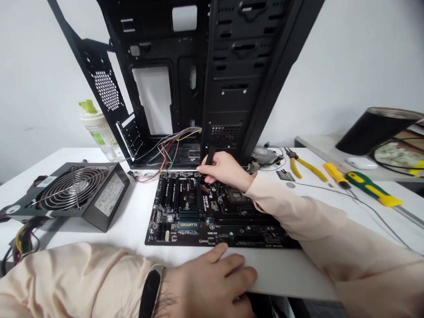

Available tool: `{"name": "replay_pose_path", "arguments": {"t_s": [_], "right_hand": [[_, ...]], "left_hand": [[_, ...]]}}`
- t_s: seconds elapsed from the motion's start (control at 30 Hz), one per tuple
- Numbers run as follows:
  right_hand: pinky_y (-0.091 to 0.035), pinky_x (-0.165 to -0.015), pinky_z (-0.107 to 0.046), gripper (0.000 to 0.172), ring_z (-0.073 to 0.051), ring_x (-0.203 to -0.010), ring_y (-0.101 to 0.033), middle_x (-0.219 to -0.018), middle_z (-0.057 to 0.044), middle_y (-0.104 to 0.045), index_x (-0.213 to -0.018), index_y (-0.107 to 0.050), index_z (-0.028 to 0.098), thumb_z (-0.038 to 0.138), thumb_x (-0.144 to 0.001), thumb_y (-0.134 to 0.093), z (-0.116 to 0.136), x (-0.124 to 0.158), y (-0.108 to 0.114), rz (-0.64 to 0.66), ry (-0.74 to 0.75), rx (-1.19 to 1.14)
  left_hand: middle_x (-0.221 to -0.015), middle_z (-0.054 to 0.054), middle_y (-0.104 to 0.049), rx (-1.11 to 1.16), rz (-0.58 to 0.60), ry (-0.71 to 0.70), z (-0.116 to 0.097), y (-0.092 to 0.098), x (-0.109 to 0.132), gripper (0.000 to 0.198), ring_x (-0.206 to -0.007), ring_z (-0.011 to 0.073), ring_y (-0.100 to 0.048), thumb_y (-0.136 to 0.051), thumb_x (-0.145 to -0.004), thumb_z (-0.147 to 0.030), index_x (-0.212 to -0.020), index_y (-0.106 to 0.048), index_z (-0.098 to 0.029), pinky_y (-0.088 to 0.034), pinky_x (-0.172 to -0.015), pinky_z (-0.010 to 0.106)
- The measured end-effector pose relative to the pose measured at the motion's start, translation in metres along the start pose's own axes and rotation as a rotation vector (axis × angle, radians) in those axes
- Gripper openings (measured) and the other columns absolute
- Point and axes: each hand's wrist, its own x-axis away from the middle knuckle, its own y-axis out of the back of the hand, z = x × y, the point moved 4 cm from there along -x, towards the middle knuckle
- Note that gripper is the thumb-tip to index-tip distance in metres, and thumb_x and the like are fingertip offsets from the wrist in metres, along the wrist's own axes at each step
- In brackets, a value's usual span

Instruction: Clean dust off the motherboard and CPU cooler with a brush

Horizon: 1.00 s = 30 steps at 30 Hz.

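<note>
From the head view, the right hand [223,171] pinches a slim black tool [209,156] upright, its lower end hidden above the circuit board [247,222] under the palm. The relaxed, open left hand [209,284] rests on the table [282,277], just below the board.

Plain white wall [31,77], white desk [282,277], pale side counter [315,141]

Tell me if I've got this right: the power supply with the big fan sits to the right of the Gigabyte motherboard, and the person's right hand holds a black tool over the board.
Not quite: the head view shows the power supply to the left of the Gigabyte motherboard, not the right. The person's right hand does hold a black tool over the board.
</note>
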Motion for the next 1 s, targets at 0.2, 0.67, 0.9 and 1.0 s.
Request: {"name": "replay_pose_path", "arguments": {"t_s": [0.2, 0.67, 0.9, 1.0], "right_hand": [[-0.049, -0.040, -0.014, 0.011, -0.011, -0.047, -0.064, -0.053, -0.001, -0.061, -0.071, -0.057, 0.013, 0.018, -0.077, -0.065, -0.0028, -0.0017, -0.0005, -0.053, 0.084, 0.032], [-0.048, -0.046, -0.017, 0.015, -0.013, -0.050, -0.066, -0.057, -0.001, -0.064, -0.068, -0.057, 0.015, 0.027, -0.077, -0.061, -0.0013, 0.0015, -0.0001, -0.127, 0.247, 0.162], [-0.047, -0.047, -0.017, 0.017, -0.013, -0.048, -0.065, -0.056, -0.001, -0.064, -0.069, -0.057, 0.015, 0.029, -0.077, -0.061, -0.0035, -0.0005, 0.0005, -0.147, 0.273, 0.178], [-0.047, -0.047, -0.017, 0.018, -0.014, -0.049, -0.065, -0.055, -0.001, -0.063, -0.068, -0.057, 0.015, 0.030, -0.078, -0.061, -0.0046, -0.0016, 0.0010, -0.153, 0.280, 0.179]], "left_hand": [[-0.119, 0.009, -0.058, -0.015, -0.016, 0.012, -0.0005, -0.0009, -0.0001, 0.014, -0.103, 0.0248, -0.055, -0.053, -0.088, -0.027, -0.082, -0.062, -0.017, -0.039, -0.098, 0.044], [-0.120, 0.010, -0.057, -0.021, -0.005, -0.003, 0.0008, 0.0007, 0.0001, 0.013, -0.104, 0.0257, -0.054, -0.056, -0.085, -0.029, -0.084, -0.062, -0.017, -0.041, -0.097, 0.046], [-0.119, 0.008, -0.058, -0.050, -0.028, 0.016, -0.0004, -0.0007, -0.0002, 0.016, -0.104, 0.0236, -0.055, -0.051, -0.090, -0.025, -0.083, -0.063, -0.018, -0.040, -0.097, 0.044], [-0.118, 0.008, -0.059, -0.063, -0.038, 0.018, -0.0011, -0.0011, -0.0009, 0.016, -0.103, 0.0235, -0.055, -0.050, -0.090, -0.024, -0.082, -0.063, -0.018, -0.041, -0.096, 0.044]]}}
